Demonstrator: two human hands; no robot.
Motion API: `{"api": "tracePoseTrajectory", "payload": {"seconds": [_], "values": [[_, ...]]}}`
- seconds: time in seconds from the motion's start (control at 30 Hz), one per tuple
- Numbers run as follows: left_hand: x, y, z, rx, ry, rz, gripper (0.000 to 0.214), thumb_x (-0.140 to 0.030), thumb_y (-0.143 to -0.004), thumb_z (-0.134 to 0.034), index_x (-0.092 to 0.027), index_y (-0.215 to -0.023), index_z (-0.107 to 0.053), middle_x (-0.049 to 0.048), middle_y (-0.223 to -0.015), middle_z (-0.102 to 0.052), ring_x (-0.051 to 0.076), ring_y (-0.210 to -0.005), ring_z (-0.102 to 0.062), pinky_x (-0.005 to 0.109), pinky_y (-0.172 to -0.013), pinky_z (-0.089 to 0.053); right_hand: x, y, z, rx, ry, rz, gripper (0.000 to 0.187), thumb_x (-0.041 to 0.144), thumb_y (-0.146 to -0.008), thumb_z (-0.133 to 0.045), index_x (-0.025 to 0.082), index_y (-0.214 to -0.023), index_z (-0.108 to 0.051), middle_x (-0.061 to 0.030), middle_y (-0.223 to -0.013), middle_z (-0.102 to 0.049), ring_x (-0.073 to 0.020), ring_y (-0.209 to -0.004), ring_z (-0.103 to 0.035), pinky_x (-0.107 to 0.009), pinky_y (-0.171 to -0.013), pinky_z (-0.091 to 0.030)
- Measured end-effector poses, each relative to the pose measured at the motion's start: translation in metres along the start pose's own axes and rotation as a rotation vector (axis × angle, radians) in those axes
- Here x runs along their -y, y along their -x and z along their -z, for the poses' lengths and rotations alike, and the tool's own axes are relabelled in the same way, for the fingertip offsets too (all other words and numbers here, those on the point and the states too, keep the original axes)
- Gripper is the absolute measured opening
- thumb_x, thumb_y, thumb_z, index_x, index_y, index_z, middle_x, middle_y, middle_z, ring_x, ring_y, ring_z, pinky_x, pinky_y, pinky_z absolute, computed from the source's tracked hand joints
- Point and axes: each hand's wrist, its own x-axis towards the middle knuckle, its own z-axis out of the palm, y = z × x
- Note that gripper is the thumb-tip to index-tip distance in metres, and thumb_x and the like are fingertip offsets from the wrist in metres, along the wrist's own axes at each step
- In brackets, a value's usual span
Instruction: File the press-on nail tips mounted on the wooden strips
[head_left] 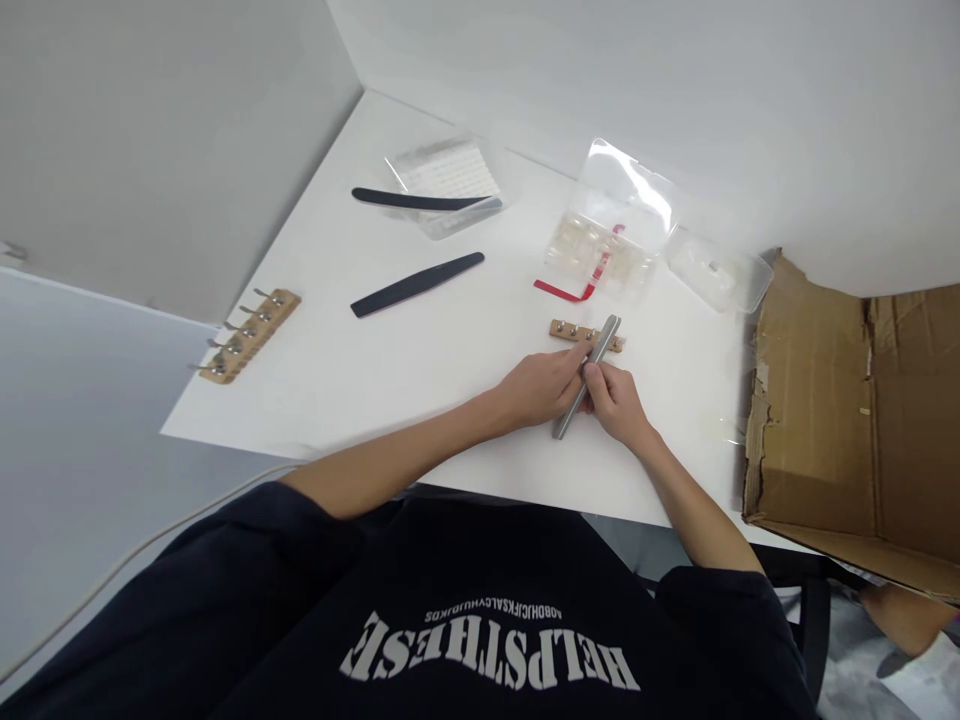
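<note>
My right hand [616, 402] is closed round a grey nail buffer stick [598, 353], which slants up and to the right. Its far end lies over a small wooden strip with metal studs [564, 329]. My left hand [541, 383] reaches toward that strip with its fingers pinched together beside the stick. What sits between the left fingertips is too small to make out. Both hands rest low on the white table [420, 370].
A second wooden strip with metal pegs [250, 334] lies at the table's left edge. Two black nail files [417, 284] [412, 200], clear plastic boxes [607, 235] [718, 268] and a clear packet [448, 178] lie farther back. An open cardboard box [855, 420] stands at the right.
</note>
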Motion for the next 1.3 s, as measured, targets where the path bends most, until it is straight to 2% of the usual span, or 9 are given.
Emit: {"api": "tracePoseTrajectory", "payload": {"seconds": [1.3], "values": [[-0.0012,0.0009,0.0011,0.016,-0.02,0.014,0.027,-0.02,-0.102,-0.035,-0.014,-0.125,-0.049,0.0062,-0.088,-0.071,0.021,-0.07,-0.067,0.03,-0.06,-0.045,-0.0007,0.0004,-0.0004,-0.002,-0.004,0.02,0.057,0.069,-0.103,-0.039,0.022,-0.074,-0.055,-0.0006,-0.057,-0.063,-0.0162,-0.052,-0.061,-0.03,-0.054,-0.049]]}}
